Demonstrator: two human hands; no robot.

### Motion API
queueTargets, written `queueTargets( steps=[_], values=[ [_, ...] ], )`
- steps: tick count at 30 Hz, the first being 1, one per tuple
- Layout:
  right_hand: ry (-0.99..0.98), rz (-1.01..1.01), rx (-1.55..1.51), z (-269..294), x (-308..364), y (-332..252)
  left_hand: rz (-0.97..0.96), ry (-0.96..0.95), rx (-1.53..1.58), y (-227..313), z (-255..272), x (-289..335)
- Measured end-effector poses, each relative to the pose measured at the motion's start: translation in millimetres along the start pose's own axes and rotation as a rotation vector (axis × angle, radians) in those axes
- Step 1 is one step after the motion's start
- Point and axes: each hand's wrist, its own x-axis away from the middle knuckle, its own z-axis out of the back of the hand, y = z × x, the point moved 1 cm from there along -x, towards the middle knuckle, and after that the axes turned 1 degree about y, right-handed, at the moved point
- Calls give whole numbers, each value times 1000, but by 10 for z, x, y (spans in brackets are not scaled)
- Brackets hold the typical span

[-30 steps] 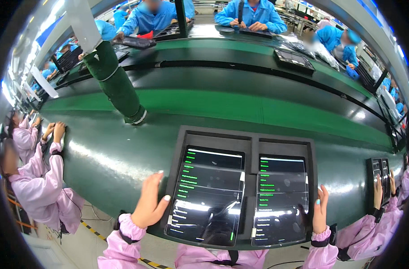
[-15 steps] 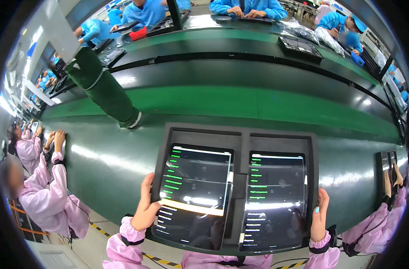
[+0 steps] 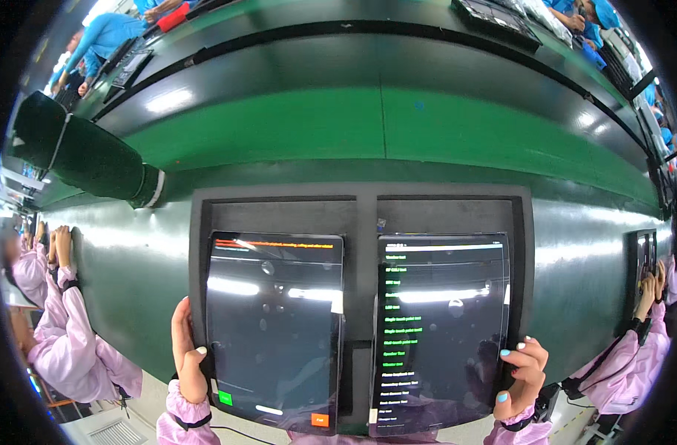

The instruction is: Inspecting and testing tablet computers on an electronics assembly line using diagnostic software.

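Two tablets lie side by side in a dark grey two-bay tray [image 3: 366, 215]. The left tablet [image 3: 271, 348] has a mostly dark screen, with a red line on top and a green and an orange button at the bottom. On the right tablet [image 3: 442, 348] stands a list in green and white. My left hand [image 3: 190, 371] grips the tray's left side, fingers along the outside and thumb at the rim. Over the right rim, my right hand [image 3: 527, 374] has bent fingers apart, with fingertips at the right tablet's edge and nothing held.
The tray rests on a dark green worktable [image 3: 576, 297]. A green-wrapped post [image 3: 86, 152] rises at the left. Co-workers in pink sleeves [image 3: 79, 326] sit on both sides, and people in blue [image 3: 104, 44] work across the table. A black tray [image 3: 494, 22] lies on the far side.
The left tablet's list has given way to a dark screen with two buttons. My right hand has moved from the tray's outer side onto its rim. The view has shifted, and the tray looks squarer.
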Motion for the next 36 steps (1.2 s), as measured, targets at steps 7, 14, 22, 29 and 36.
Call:
queueTargets(
  steps=[7,14,22,29,36],
  values=[
    [-49,18,-52,8,40,77,77,44,8,4,-31,19],
    [-38,-8,-61,4,49,47,95,62,11,-20,-2,32],
    [-93,47,-58,6,-4,46,88,61,-51,12,-13,22],
    [-85,86,-84,54,-14,41,74,73,-57,12,-6,39],
    [-50,62,-52,-3,19,23,77,72,-57,23,-9,43]
  ],
)
